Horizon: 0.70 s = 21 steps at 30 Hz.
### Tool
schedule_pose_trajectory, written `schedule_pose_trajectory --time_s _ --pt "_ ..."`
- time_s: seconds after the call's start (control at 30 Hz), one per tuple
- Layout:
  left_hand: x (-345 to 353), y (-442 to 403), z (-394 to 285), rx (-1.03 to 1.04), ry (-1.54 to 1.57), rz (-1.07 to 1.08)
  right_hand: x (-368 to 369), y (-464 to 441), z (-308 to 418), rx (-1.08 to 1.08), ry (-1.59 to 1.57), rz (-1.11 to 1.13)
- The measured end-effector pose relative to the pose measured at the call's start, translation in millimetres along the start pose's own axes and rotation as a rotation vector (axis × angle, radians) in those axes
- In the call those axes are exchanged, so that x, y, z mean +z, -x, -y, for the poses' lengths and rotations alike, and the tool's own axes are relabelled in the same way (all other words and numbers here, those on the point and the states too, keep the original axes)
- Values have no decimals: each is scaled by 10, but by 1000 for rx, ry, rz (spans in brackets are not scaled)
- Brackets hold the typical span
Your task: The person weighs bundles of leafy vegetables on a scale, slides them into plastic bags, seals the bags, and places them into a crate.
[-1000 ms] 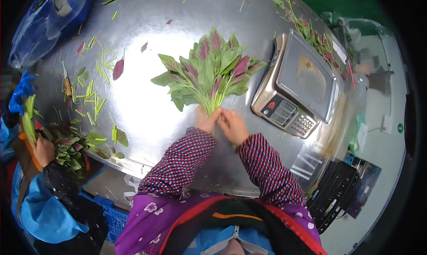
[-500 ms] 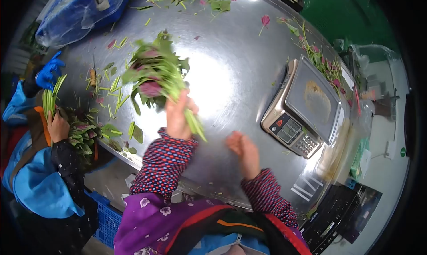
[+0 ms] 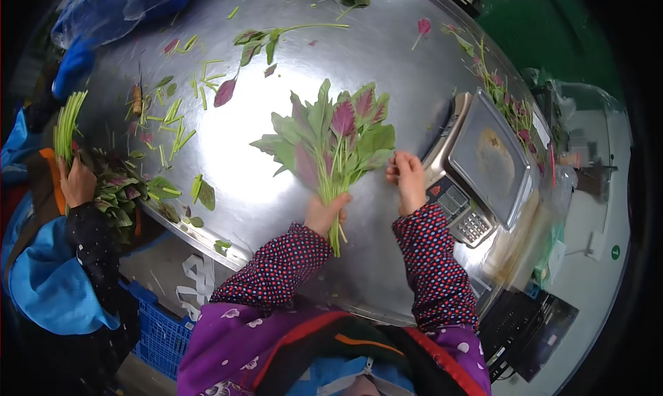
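My left hand [image 3: 324, 215] is wrapped round the stems of a bunch of red-and-green amaranth leaves [image 3: 343, 130], holding it over the steel table. The leaves fan out away from me, and the cut stem ends poke out below my fist. My right hand [image 3: 409, 178] is by the right edge of the leaves, its thumb and fingers pinched together; what they hold, if anything, is hidden. Just beyond that hand stands a digital scale [image 3: 487, 158] with a stained, bare pan. A loose amaranth sprig [image 3: 273, 38] lies farther back on the table.
Cut stem pieces [image 3: 176, 130] and a wooden-handled knife [image 3: 137, 99] lie on the left. A co-worker's hand [image 3: 79, 182] holds another bunch there, beside a leaf pile [image 3: 117, 192]. A blue plastic-lined crate [image 3: 124, 6] stands at the back left. More stems [image 3: 507, 99] lie behind the scale.
My left hand has swung the bunch to the right, and its leaves now point away from me instead of up-left. My right hand has moved up and right, beside the leaves.
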<state>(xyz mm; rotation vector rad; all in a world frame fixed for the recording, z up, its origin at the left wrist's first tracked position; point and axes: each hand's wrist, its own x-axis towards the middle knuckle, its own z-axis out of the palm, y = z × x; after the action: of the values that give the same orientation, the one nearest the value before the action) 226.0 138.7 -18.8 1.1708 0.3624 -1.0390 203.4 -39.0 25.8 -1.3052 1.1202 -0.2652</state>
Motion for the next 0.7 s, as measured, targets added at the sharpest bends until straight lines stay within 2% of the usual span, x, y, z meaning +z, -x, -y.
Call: schedule_pose_trajectory --time_s 0.1,0.13,0.23,0.3,0.4,0.5,0.57,0.63,0.67,0.7 --pt "-130 96 -129 -30 74 201 94 -101 366 -109 -21 134" --pt "-113 289 -381 232 -68 127 140 -163 509 -126 32 173" --pt "-347 419 -705 592 142 -108 319 -413 835 -233 187 260" --pt "-482 203 -720 490 311 -193 586 -614 989 -333 352 303" --pt "-686 -142 -421 275 537 -307 1020 -1210 898 -882 828 241" --pt "-758 -110 -286 238 624 -258 1455 -1768 953 -1115 1092 267" --pt "-809 -30 -377 246 524 -170 1711 -2103 948 -1076 1145 270" --pt "-805 -26 -398 258 555 -188 2034 -2328 1058 -1099 1216 212" --pt "-874 -55 -305 303 466 -148 2126 -2470 1033 -1206 1229 178" --pt "-945 -105 -206 358 379 -102 2227 -2594 992 -1159 1357 102"
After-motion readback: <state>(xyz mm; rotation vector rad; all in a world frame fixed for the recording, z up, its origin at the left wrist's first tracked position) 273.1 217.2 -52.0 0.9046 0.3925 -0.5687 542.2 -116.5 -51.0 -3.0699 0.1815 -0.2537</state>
